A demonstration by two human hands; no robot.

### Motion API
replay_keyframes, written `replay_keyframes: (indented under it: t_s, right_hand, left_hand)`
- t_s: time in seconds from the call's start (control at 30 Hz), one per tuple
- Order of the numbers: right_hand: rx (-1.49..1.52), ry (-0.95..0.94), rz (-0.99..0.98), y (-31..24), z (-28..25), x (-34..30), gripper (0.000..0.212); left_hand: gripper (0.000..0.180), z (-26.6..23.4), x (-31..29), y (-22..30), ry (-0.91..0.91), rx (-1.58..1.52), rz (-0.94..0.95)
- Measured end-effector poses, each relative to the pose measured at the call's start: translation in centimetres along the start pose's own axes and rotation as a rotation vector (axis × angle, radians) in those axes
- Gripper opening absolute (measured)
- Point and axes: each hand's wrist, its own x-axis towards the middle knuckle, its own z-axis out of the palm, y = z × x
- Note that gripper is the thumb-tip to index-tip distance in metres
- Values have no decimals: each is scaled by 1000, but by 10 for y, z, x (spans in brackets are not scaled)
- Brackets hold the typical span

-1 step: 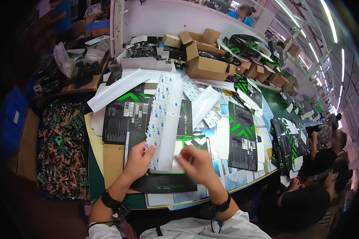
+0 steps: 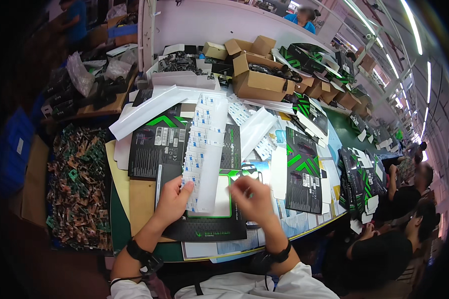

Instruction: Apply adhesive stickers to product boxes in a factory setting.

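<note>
My left hand (image 2: 173, 202) grips the lower left edge of a long sheet of adhesive pads (image 2: 196, 142), thumb on top. The sheet has a blue-printed patterned half and a bare white glossy strip (image 2: 213, 154). Under it lies a flat black printed carton (image 2: 215, 230) with a green-edged white window. To the right of the sheet, apart from it, my right hand (image 2: 254, 200) hovers over the carton's right side with thumb and fingers pinched together. Whatever sits between those fingertips is too small and blurred to name.
Flattened black-and-green cartons (image 2: 304, 172) lie to the right, and another (image 2: 157, 144) to the left. White curled liner strips (image 2: 143, 112) lie behind. A cardboard box (image 2: 259, 74) holds black cables. A heap of circuit boards (image 2: 80, 189) fills the left. Co-workers (image 2: 391, 244) sit at right.
My right hand has moved up and to the right, away from the sheet's lower edge, uncovering more of the carton's window. My left hand and the sheet have hardly moved.
</note>
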Motion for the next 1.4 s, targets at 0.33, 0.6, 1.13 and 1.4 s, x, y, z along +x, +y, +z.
replay_keyframes:
  t_s: [0.33, 0.6, 1.13, 1.4]
  right_hand:
    - [12, -44, -13, 8, -12, -14, 17]
    - [159, -219, 53, -29, 53, -10, 30]
    - [94, -71, -510, -30, 49, -9, 25]
    - [322, -132, -258, -31, 69, -31, 15]
  left_hand:
    - [26, -2, 0, -11, 42, 118, 13]
    - [28, 13, -8, 8, 86, 27, 184]
    - [26, -2, -5, 18, -10, -431, -63]
    - [23, -46, 12, 13, 117, 210, -89]
